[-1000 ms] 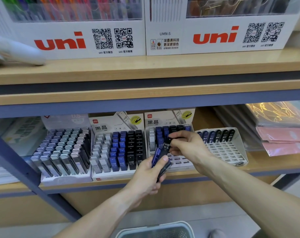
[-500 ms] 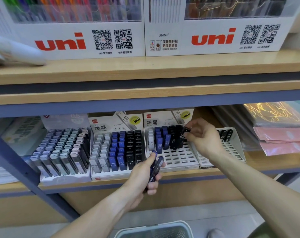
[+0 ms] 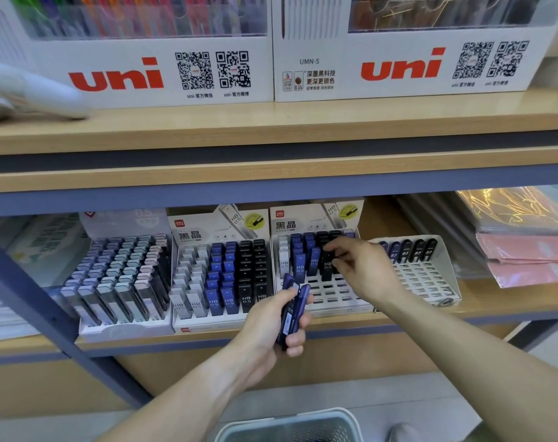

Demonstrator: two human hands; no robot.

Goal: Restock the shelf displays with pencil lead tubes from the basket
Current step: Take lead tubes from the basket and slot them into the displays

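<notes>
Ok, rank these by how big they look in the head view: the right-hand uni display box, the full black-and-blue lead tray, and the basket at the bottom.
1. Right-hand uni display box, cut off at the top.
2. Full black-and-blue lead tray.
3. Basket, smallest as seen, but only its rim is in frame and it sits nearest the camera, so its place is unsure.

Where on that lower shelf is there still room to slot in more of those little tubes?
The third display box has empty slots across its front rows, below the right hand. The rightmost tray is bare in front of its single back row. The two left boxes look packed full. The left hand holds blue tubes.
</notes>
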